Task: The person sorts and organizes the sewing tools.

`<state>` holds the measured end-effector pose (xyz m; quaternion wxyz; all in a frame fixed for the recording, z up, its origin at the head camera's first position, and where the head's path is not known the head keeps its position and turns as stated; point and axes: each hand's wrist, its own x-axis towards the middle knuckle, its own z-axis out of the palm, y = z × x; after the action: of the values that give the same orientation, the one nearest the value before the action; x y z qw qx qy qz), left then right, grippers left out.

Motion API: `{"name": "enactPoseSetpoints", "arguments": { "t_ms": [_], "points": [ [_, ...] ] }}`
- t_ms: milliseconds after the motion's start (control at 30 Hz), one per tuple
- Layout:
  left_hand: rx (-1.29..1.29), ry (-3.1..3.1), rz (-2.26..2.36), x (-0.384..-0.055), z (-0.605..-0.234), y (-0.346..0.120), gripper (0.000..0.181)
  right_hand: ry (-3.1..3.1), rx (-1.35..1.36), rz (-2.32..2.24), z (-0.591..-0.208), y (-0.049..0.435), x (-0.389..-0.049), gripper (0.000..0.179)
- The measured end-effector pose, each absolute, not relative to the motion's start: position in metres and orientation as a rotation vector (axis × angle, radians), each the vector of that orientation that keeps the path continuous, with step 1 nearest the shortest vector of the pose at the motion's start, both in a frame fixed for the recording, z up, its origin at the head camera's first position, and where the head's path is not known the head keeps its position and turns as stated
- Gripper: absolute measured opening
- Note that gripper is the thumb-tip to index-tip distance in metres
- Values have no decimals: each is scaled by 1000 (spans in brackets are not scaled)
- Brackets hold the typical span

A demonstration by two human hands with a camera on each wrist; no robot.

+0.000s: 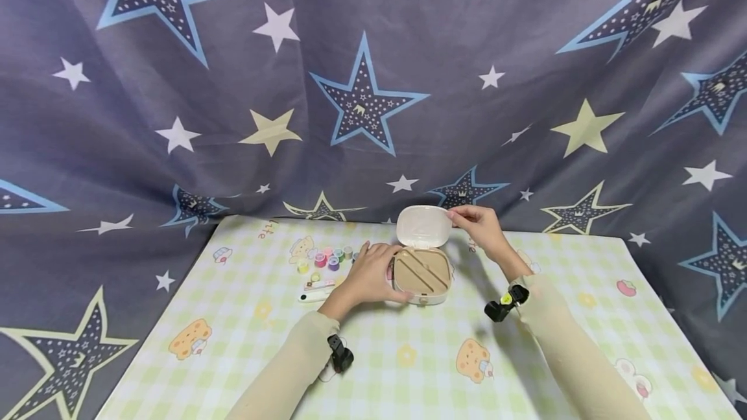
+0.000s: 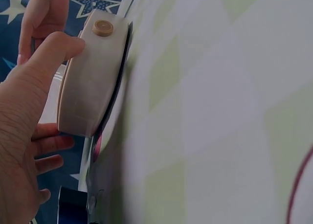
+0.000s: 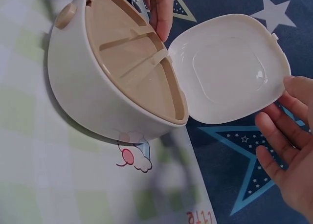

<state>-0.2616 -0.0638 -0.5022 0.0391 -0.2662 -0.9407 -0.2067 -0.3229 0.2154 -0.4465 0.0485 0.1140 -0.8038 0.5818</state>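
Observation:
A small white oval storage box [image 1: 428,301] stands on the table with its hinged lid [image 1: 424,225] raised. A tan inner tray [image 1: 439,264] with raised diagonal ridges fills its top. My left hand [image 1: 370,275] holds the box at its left side; in the left wrist view the thumb lies by the tan button [image 2: 102,28] on the front, the other fingers round the far side. My right hand [image 1: 480,229] pinches the lid's right edge between thumb and index finger, while its remaining fingers hang loosely in the right wrist view.
Left of the box lie several small coloured spools [image 1: 334,263], partly behind my left hand. A white piece with a black dot [image 1: 312,297] and a pink strip [image 1: 321,284] lie nearer. Behind the table's back edge hangs a star-patterned curtain [image 1: 373,174].

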Motion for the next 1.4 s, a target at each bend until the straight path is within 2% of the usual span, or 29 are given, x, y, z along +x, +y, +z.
{"name": "enactPoseSetpoints", "arguments": {
  "t_ms": [800,1400],
  "points": [
    [-827,-2886,-599,-264,-504,-63,103,-2401,197,1854,-458,208,-340,35],
    [-830,-2898,-590,-263,-501,-63,104,-2370,166,1830,-455,201,-336,27]
  ]
}}
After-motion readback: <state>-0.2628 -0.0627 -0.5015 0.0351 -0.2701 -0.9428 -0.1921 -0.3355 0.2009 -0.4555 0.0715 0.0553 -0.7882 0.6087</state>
